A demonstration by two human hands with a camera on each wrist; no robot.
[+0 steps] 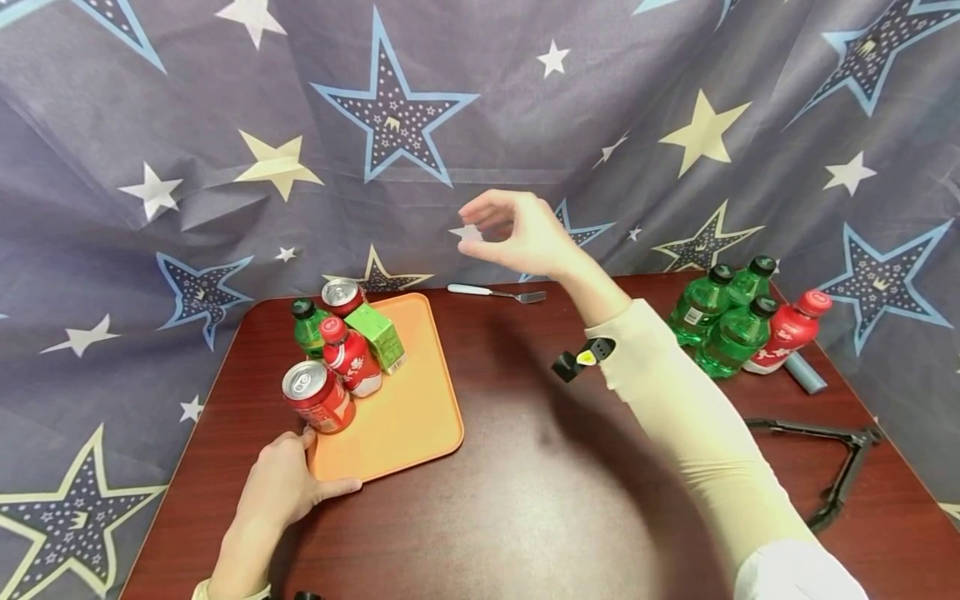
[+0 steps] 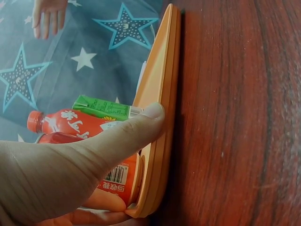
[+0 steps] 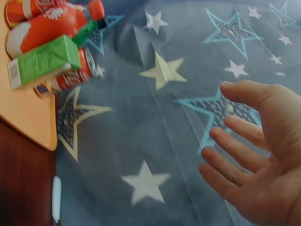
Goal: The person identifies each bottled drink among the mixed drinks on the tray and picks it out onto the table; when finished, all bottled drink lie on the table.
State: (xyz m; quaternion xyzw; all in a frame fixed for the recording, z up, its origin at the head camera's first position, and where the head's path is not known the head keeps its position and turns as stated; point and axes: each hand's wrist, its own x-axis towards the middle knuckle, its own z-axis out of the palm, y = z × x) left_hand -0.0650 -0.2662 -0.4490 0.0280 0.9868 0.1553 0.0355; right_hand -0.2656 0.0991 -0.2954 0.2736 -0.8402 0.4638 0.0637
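Note:
My left hand (image 1: 281,479) grips the near-left corner of an orange tray (image 1: 420,417), its thumb (image 2: 136,125) along the near rim and its fingers round the left side. Close to that hand, a red can (image 1: 318,398) stands on the tray. Behind it are a red bottle (image 1: 352,362), a green juice carton (image 1: 381,337), a green bottle (image 1: 307,327) and a second red can (image 1: 342,296). My right hand (image 1: 521,229) is raised over the back of the table, fingers loosely curved and apart from the thumb, holding nothing.
A fork (image 1: 495,292) with a white handle lies at the table's back edge. On the right stand several green bottles (image 1: 731,337) and a red bottle (image 1: 787,333), beside a grey-blue cylinder (image 1: 806,373). A black folding frame (image 1: 840,475) lies nearer. A star-patterned curtain (image 1: 480,150) hangs behind.

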